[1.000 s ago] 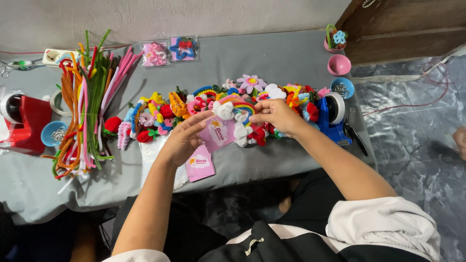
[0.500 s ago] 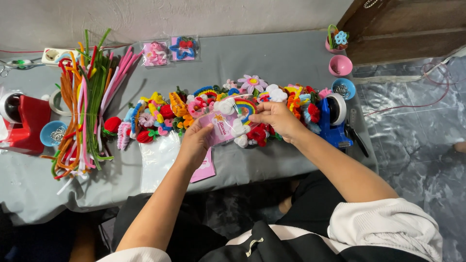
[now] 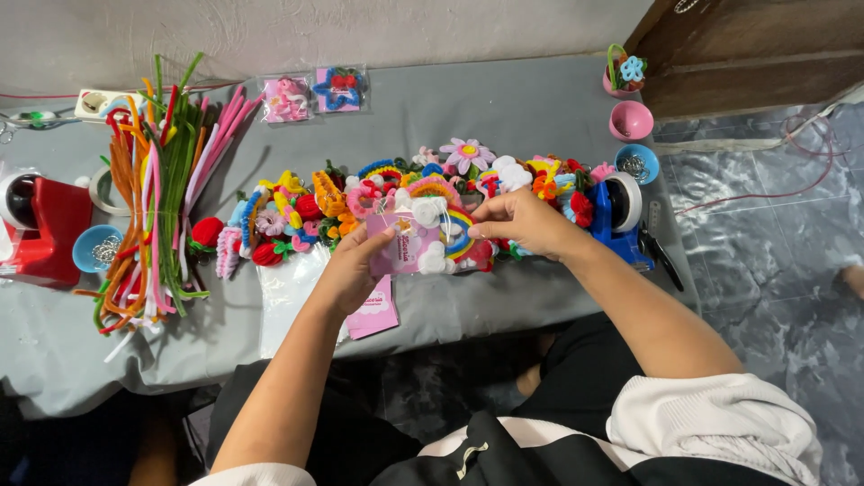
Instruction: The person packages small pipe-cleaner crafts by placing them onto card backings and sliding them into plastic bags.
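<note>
Both our hands meet over the grey cloth-covered table (image 3: pixel 504 108); our left hand (image 3: pixel 351 270) pinches the pink printed backing card (image 3: pixel 402 250) from its left edge, and our right hand (image 3: pixel 522 220) closes its fingertips on the rainbow pipe-cleaner arch with white fluffy clouds (image 3: pixel 441 229) lying against that card; behind them runs a row of colourful pipe-cleaner flowers (image 3: pixel 378 184); a bundle of loose pipe cleaners (image 3: pixel 157 189) lies far left; a blue tape dispenser (image 3: pixel 616 211) stands just right.
</note>
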